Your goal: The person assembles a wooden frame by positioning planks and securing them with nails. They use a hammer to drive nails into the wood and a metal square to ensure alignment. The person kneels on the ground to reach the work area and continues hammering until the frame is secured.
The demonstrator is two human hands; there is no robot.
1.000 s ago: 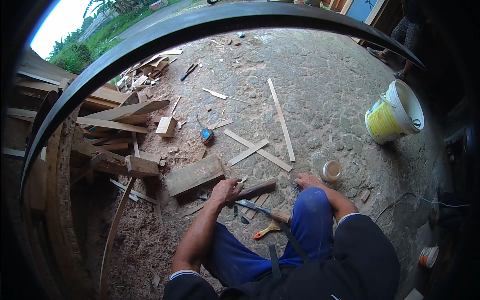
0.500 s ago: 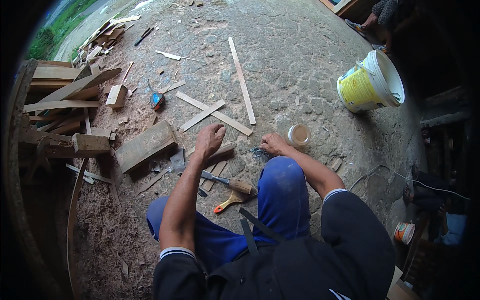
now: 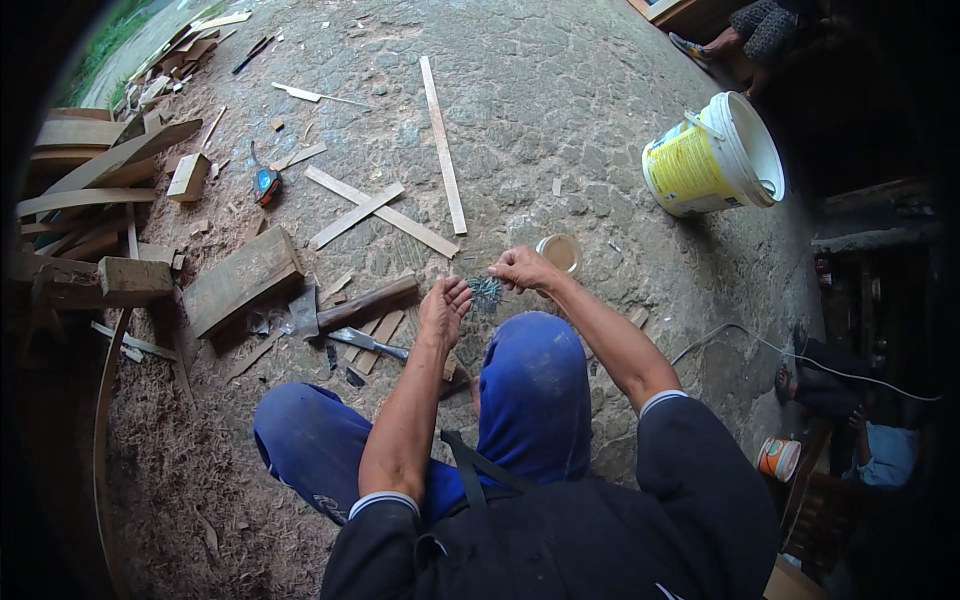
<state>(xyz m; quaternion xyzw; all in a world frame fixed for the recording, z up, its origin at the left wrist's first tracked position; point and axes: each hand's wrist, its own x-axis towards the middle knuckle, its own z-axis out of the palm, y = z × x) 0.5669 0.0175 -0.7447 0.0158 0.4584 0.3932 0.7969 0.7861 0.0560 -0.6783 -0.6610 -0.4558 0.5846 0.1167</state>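
Note:
My left hand [image 3: 445, 311] is turned palm up with its fingers loosely curled, beside a small heap of thin grey nails [image 3: 486, 291] on the ground. I cannot see anything lying in that palm. Just right of the heap, my right hand [image 3: 524, 270] has thumb and fingertips pinched together; whatever is between them is too small to make out. A round tub [image 3: 560, 253] with a pale rim and brown top stands behind the right wrist. A chisel [image 3: 370, 344] and a hatchet with a wooden handle [image 3: 366, 305] lie left of my left hand.
Thin wooden strips [image 3: 382, 211] lie crossed ahead, near a tape measure [image 3: 266, 186]. A thick wood block [image 3: 243, 280] and stacked timber [image 3: 90, 165] are at left. A yellow-and-white bucket [image 3: 690, 170] stands at right, a cable [image 3: 745, 332] nearer. Other people [image 3: 765, 30] sit at the right edge.
My left hand has gone from closed to loosely open, palm up, and come down beside the nails. My right hand has lifted slightly off the heap, still pinched. The whole view has shifted.

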